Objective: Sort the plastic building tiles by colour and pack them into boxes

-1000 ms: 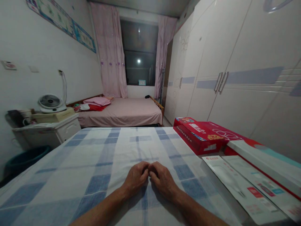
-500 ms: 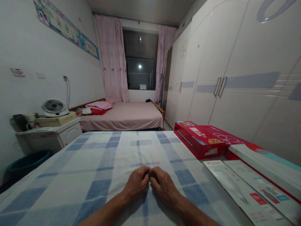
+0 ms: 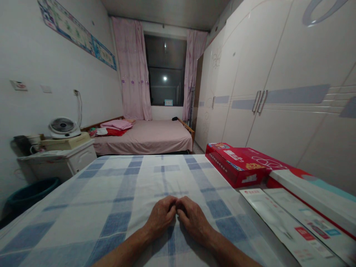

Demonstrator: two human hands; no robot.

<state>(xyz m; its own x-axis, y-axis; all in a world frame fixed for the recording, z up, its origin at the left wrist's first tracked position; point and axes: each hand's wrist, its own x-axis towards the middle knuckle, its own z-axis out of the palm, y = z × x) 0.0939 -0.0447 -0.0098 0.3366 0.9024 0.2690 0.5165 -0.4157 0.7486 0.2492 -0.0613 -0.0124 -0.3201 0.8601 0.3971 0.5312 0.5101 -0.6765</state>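
Observation:
My left hand [image 3: 160, 214] rests on a blue-and-white checked cloth [image 3: 91, 215], with its fingers curled in. Beside it, my right hand [image 3: 194, 215] is curled the same way, and the two meet at the fingertips and knuckles. Both are closed, and no object shows in either one. The fingertips are partly hidden beneath the hands. The cloth lies mostly flat under both wrists.
To the right lie a red box [image 3: 236, 167], a white-edged box [image 3: 311, 196] and flat printed packages [image 3: 278, 218]. A fan [image 3: 63, 128] stands on a cabinet [image 3: 80, 159] at left, above a dark green bin [image 3: 30, 194]. Beyond are a bed [image 3: 155, 135] and a wardrobe [image 3: 278, 137].

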